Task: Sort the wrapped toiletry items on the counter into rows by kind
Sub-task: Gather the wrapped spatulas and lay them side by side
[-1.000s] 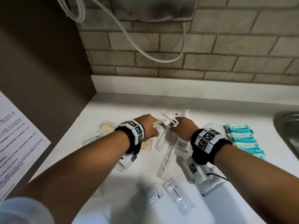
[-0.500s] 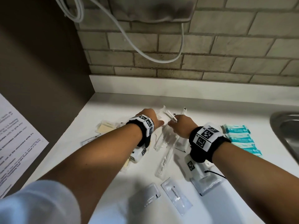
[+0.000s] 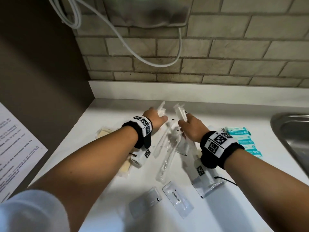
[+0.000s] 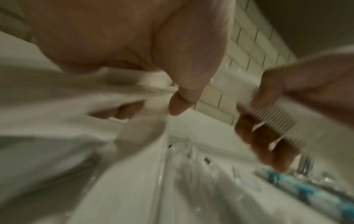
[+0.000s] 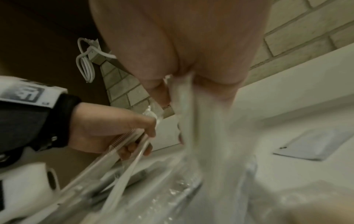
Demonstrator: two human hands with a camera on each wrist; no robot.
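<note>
Toothpaste sachets [image 3: 177, 202] lie nearest on the counter [image 3: 103, 185], untouched. Beyond them clear-wrapped toothbrushes [image 3: 164, 158] stay heaped mid-counter. Farther back, both hands have risen off the pile since a second ago: the left hand [image 3: 154, 120] pinches one clear packet [image 3: 161, 109], the right hand [image 3: 192, 128] grips another [image 3: 180, 112]. Sorting seems barely begun.

- Your hands have bare counter [image 3: 117, 108] toward the back wall [image 3: 217, 91]
- Clear wrapped sticks [image 3: 164, 153] lie between your wrists
- Teal packs [image 3: 242, 139] and the sink [image 3: 294, 131] crowd the right
- Sachets [image 3: 177, 200] lie at the near edge
</note>
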